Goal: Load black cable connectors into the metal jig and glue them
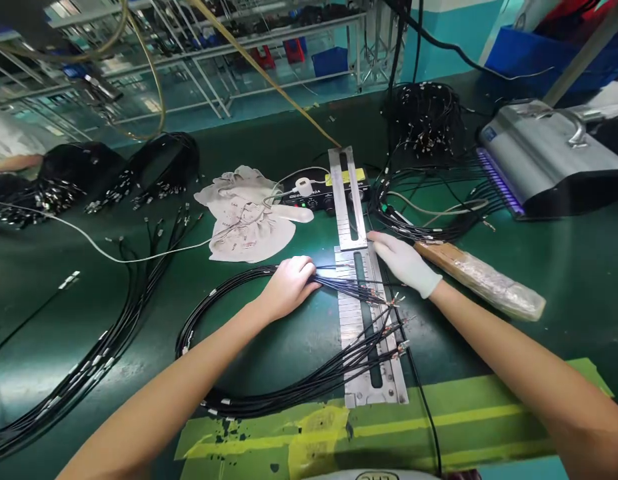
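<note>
My left hand (289, 287), bare, is closed around a bundle of thin black cables (333, 281) just left of a slotted metal jig (349, 320). The cables' stripped ends lie across the jig, and their length curves round in a loop (189, 313) to the left. My right hand (406, 263) wears a white glove. Its fingertips are at the near right corner of the jig's upper slotted metal plate (345, 200), closed on its edge as far as I can see. More cables of the loop cross the jig's lower half, their ends (401, 348) fanned out.
A crumpled white glove (246, 217) and a black control box (316, 200) lie behind the jig. A wrapped wooden bar (483, 277) and a grey machine with a purple glow (553, 157) stand right. Cable bundles (103, 360) lie left. Green tape (259, 437) covers the front edge.
</note>
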`<act>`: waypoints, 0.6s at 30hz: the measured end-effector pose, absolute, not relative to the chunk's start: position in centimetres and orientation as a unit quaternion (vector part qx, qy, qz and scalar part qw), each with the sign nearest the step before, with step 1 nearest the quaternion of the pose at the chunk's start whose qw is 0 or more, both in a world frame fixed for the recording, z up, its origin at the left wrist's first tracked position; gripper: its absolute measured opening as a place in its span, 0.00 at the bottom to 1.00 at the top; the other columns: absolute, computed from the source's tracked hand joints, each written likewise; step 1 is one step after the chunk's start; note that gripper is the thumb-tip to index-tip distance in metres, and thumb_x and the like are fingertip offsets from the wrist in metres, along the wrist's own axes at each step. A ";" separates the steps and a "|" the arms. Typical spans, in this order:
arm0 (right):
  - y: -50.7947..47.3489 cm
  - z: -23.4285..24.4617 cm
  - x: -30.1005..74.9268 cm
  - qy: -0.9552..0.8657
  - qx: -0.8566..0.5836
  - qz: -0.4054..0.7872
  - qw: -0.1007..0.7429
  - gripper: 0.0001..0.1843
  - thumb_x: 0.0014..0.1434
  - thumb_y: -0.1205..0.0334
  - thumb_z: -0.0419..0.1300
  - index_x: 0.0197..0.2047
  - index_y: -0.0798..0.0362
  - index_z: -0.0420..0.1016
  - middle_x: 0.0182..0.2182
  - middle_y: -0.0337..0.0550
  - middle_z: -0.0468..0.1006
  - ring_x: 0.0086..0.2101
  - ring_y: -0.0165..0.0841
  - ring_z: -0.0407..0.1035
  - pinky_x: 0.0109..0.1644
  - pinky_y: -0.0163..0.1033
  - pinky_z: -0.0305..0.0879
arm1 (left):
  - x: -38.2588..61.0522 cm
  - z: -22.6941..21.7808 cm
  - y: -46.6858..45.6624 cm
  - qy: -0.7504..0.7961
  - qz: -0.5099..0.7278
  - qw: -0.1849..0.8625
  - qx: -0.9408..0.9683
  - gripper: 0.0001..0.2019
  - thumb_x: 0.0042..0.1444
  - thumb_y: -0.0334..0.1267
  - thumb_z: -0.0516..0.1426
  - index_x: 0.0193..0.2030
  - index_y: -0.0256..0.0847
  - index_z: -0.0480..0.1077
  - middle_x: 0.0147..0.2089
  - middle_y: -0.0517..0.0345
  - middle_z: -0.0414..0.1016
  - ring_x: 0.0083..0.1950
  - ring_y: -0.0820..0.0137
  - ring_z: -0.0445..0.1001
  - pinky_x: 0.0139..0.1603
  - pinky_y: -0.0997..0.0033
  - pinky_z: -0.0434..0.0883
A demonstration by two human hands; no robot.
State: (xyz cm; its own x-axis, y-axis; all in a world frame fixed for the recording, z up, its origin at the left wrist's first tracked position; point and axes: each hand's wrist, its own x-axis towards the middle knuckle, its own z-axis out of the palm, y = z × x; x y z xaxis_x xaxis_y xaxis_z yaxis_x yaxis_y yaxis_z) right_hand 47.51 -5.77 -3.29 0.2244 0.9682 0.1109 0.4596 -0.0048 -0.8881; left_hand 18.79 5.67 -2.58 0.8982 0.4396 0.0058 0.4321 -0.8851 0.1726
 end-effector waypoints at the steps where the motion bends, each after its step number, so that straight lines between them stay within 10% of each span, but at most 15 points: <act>1: -5.2 -3.7 47.3 -0.559 -0.649 0.282 0.432 0.21 0.69 0.52 0.51 0.59 0.50 0.72 0.59 0.47 0.73 0.60 0.41 0.65 0.69 0.54 0.55 | 18.5 -2.4 5.5 0.225 0.019 0.089 0.970 0.10 0.67 0.45 0.52 0.44 0.40 0.66 0.51 0.47 0.68 0.52 0.58 0.67 0.52 0.57 0.67; 12: -5.8 -4.2 45.8 -0.635 -0.656 0.196 0.356 0.23 0.59 0.62 0.63 0.58 0.48 0.71 0.57 0.47 0.71 0.59 0.42 0.65 0.66 0.51 0.62 | 15.4 -0.7 1.7 0.281 -0.020 0.247 0.927 0.14 0.71 0.42 0.46 0.36 0.40 0.66 0.50 0.52 0.66 0.49 0.65 0.67 0.51 0.60 0.66; 18: -7.0 -4.3 45.4 -0.660 -0.632 0.209 0.348 0.25 0.60 0.65 0.63 0.60 0.47 0.70 0.60 0.46 0.68 0.61 0.41 0.63 0.68 0.50 0.60 | 16.3 -0.9 0.2 0.273 -0.069 0.239 0.929 0.10 0.67 0.37 0.53 0.54 0.44 0.65 0.49 0.54 0.69 0.49 0.62 0.66 0.48 0.58 0.64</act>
